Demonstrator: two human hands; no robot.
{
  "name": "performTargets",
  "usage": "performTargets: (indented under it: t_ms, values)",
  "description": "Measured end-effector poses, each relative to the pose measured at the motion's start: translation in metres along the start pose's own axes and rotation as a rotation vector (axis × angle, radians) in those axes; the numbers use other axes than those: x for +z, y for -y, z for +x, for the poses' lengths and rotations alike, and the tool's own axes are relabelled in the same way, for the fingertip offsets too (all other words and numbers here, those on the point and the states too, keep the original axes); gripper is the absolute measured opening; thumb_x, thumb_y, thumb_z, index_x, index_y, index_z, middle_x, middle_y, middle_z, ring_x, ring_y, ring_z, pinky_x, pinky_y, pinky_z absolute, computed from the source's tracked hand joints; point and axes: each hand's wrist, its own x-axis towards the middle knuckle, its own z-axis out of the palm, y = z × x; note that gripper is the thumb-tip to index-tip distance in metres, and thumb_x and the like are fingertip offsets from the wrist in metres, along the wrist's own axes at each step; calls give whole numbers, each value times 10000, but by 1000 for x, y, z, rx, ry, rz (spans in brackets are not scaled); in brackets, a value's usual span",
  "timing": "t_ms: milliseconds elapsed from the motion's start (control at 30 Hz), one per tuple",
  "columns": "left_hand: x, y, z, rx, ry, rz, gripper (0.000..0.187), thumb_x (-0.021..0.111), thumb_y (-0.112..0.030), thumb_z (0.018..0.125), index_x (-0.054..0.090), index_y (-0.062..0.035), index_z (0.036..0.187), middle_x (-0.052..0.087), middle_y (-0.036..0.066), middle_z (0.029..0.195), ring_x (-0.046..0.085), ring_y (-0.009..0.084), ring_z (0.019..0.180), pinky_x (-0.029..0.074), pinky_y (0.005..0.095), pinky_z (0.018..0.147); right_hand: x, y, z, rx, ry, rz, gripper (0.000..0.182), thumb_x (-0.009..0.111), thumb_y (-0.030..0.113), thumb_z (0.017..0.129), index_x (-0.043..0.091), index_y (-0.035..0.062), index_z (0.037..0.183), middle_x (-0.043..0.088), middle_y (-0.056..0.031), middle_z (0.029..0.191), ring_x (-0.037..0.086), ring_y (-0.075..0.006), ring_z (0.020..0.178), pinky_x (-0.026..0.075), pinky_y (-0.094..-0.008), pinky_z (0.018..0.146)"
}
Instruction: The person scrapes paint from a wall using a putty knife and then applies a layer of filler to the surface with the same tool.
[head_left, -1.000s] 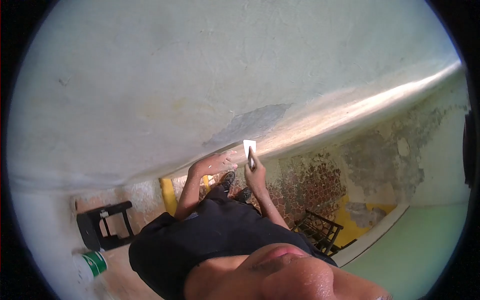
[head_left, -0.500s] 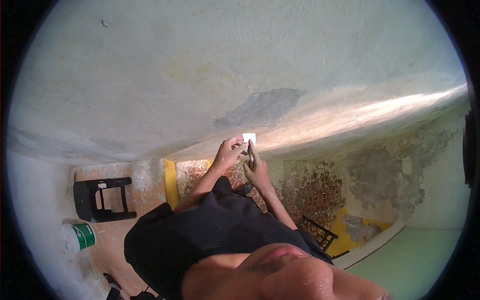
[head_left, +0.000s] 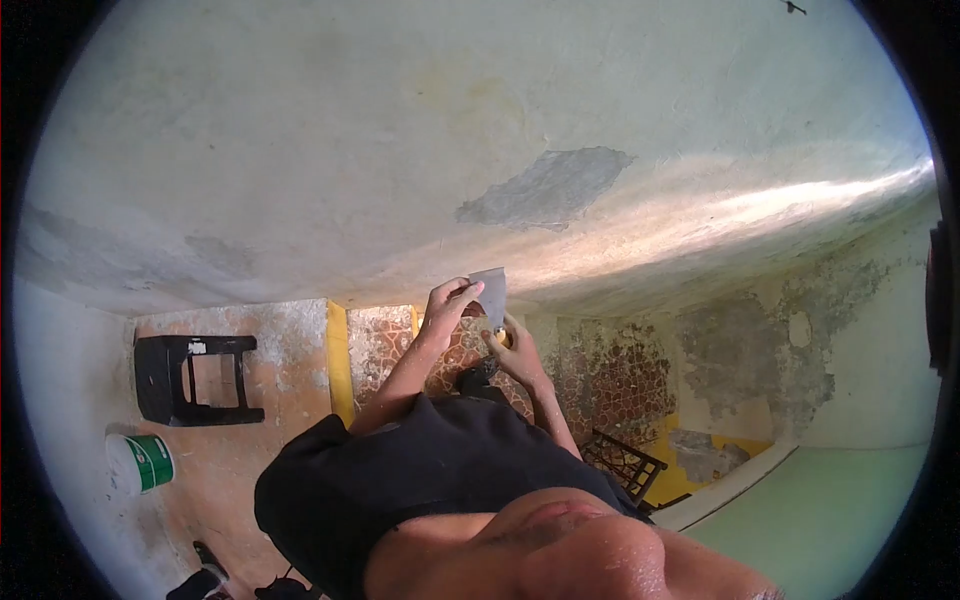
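Observation:
A putty knife (head_left: 492, 288) with a broad grey blade and a yellowish handle is held in front of my chest, blade toward the wall. My right hand (head_left: 519, 357) is closed round the handle. At the blade's left edge, my left hand (head_left: 446, 306) grips it between thumb and fingers. Just beyond the hands is the pale painted wall (head_left: 340, 180), which has a grey patch (head_left: 550, 188) where the paint is gone. The blade appears apart from that patch.
A black stool (head_left: 195, 380) and a white-and-green bucket (head_left: 142, 463) are on the floor at left. At lower right stands a dark metal rack (head_left: 625, 465). The right wall has peeling grey areas (head_left: 745, 355). A person's foot (head_left: 208, 562) shows at bottom left.
The putty knife's blade has turned, showing a larger grey face instead of a bright white one. My left hand has shifted slightly left. The whole view has moved a little.

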Motion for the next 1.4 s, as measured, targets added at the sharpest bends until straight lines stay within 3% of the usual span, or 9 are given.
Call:
performTargets:
  t_ms: [233, 433, 733, 933, 1067, 1200, 1233, 1300, 1400]
  values:
    - [-32, 25, -64, 96, -136, -95, 256, 743, -275, 975, 689, -38, 1055, 678, -5, 946, 648, 82, 888, 536, 270, 802, 38, -14, -50, 174, 238, -105, 361, 678, 263, 1023, 639, -5, 1261, 635, 0, 755, 568, -90, 594, 480, -278, 542]
    - [-42, 30, -105, 87, -185, -174, 299, 777, -199, 945, 688, -9, 1157, 716, 30, 1076, 668, 102, 997, 523, 267, 914, 67, -22, -75, -8, 248, -221, 289, 677, 266, 1028, 675, 28, 1193, 611, 5, 695, 551, -84, 581, 461, -273, 537]
    - [-61, 35, -125, 125, -332, -150, 187, 816, -256, 904, 710, -113, 960, 679, -51, 887, 611, 59, 802, 491, 242, 716, 79, 12, -98, 248, 355, -89, 251, 677, 220, 1020, 714, 40, 1191, 624, 30, 762, 507, -66, 643, 419, -274, 582]
    - [-81, 41, -118, 185, -492, -239, 193, 755, -274, 967, 699, -93, 930, 667, -21, 820, 636, 77, 734, 504, 228, 658, 73, -2, -100, 140, 225, -48, 276, 678, 238, 1030, 703, 42, 1223, 563, 51, 671, 482, -57, 541, 379, -267, 486]
    - [-78, 46, -110, 172, -461, -167, 173, 722, -224, 996, 704, -53, 1012, 670, 8, 823, 643, 91, 726, 525, 243, 683, 60, 17, -85, 221, 92, 43, 335, 653, 218, 1042, 650, 47, 1330, 539, 34, 641, 474, -57, 494, 368, -243, 454]
    - [-43, 35, -100, 232, -290, -110, 184, 664, -188, 1037, 699, -19, 1101, 677, 18, 862, 657, 96, 786, 532, 250, 701, 49, 50, -65, 145, -25, 138, 557, 613, 142, 1052, 389, 84, 1558, 505, 28, 619, 462, -57, 475, 367, -242, 417]
    - [-33, 31, -93, 291, -242, -27, 200, 634, -167, 1051, 679, -2, 1154, 689, 42, 921, 667, 110, 833, 546, 265, 724, 44, 47, -58, 135, -14, 167, 699, 602, 111, 1051, 220, 132, 1636, 505, 24, 621, 452, -63, 472, 364, -247, 411]
    - [-8, 14, -80, 535, -188, 251, 310, 593, -141, 1067, 600, 33, 1324, 703, 118, 1094, 685, 163, 952, 577, 300, 797, 38, 60, -47, 88, -73, 183, 718, 604, 106, 1048, 205, 141, 1644, 509, 24, 632, 450, -63, 476, 361, -245, 412]
    - [35, -27, -62, 607, -209, 323, 404, 605, -211, 1064, 567, 26, 1388, 695, 148, 1151, 690, 187, 968, 585, 314, 830, 23, 68, -25, -8, -147, 187, 770, 608, 89, 1039, 162, 164, 1663, 526, 19, 671, 449, -60, 497, 356, -245, 413]
